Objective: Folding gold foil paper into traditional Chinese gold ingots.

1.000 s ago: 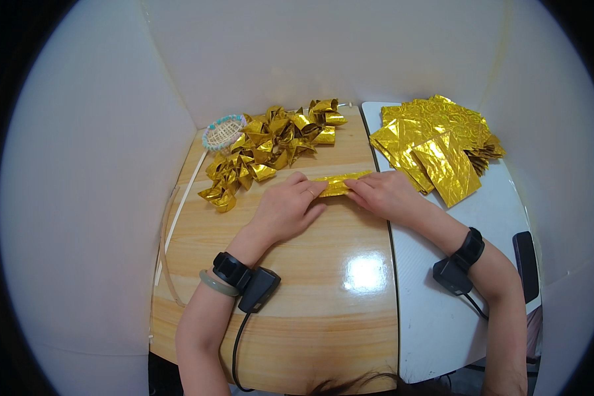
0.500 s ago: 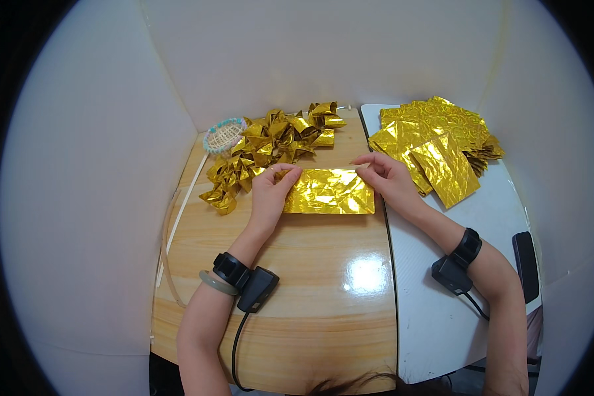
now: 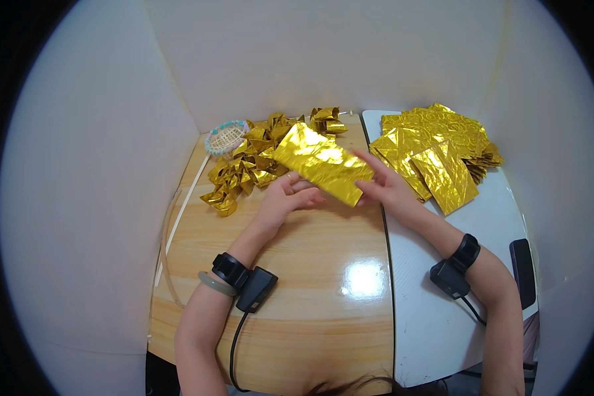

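A folded sheet of shiny gold foil paper (image 3: 323, 162) is in the air, slanting down from upper left to lower right. My right hand (image 3: 388, 185) pinches its right end between thumb and fingers. Just below the sheet's left part is my left hand (image 3: 285, 201), its thumb and fingers apart with nothing between them. Whether its fingertips brush the lower edge is hard to tell. Behind the sheet and partly covered by it lies a heap of folded gold paper pieces (image 3: 239, 173).
At the back right, a pile of flat gold sheets (image 3: 439, 132) rests on a white table (image 3: 435, 317). A beaded woven fan (image 3: 226, 138) lies at the back left of the wooden table (image 3: 297, 284). By the right edge is a dark phone (image 3: 523, 274). Pale walls enclose the tables.
The gold sheet has turned from level to slanted, its left end raised. My left hand has let go and opened below it; my right hand still holds its right end.
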Available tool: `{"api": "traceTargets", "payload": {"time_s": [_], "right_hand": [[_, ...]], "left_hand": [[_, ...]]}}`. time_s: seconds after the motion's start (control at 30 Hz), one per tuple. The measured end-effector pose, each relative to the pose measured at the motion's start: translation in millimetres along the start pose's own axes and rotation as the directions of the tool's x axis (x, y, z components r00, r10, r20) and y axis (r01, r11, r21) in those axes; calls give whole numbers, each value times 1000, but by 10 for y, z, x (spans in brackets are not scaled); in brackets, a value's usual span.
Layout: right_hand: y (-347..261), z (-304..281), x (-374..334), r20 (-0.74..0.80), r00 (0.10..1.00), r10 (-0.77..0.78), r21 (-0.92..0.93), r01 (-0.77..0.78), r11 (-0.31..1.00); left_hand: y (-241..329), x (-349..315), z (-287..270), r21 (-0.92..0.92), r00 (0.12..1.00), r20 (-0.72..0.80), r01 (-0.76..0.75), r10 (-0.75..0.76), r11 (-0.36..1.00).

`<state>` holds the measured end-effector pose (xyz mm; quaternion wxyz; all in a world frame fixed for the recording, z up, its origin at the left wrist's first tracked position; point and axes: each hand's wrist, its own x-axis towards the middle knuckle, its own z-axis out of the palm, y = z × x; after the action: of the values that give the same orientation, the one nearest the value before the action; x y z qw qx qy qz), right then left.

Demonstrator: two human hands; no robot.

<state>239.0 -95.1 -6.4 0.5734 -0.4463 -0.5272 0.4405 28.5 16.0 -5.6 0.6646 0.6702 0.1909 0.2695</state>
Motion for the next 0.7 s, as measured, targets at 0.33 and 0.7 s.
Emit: {"api": "traceTargets", "payload": {"time_s": [0.33,0.7], "right_hand": [[35,23,-7,18,1000,20,-147,-17,989],[-40,-18,-21,260,841,-475,-759,482,438]], "left_hand": [[-162,14,-109,55,998,11,66,-66,996],[-48,4,-49,97,979,130,146,-158,984]]}}
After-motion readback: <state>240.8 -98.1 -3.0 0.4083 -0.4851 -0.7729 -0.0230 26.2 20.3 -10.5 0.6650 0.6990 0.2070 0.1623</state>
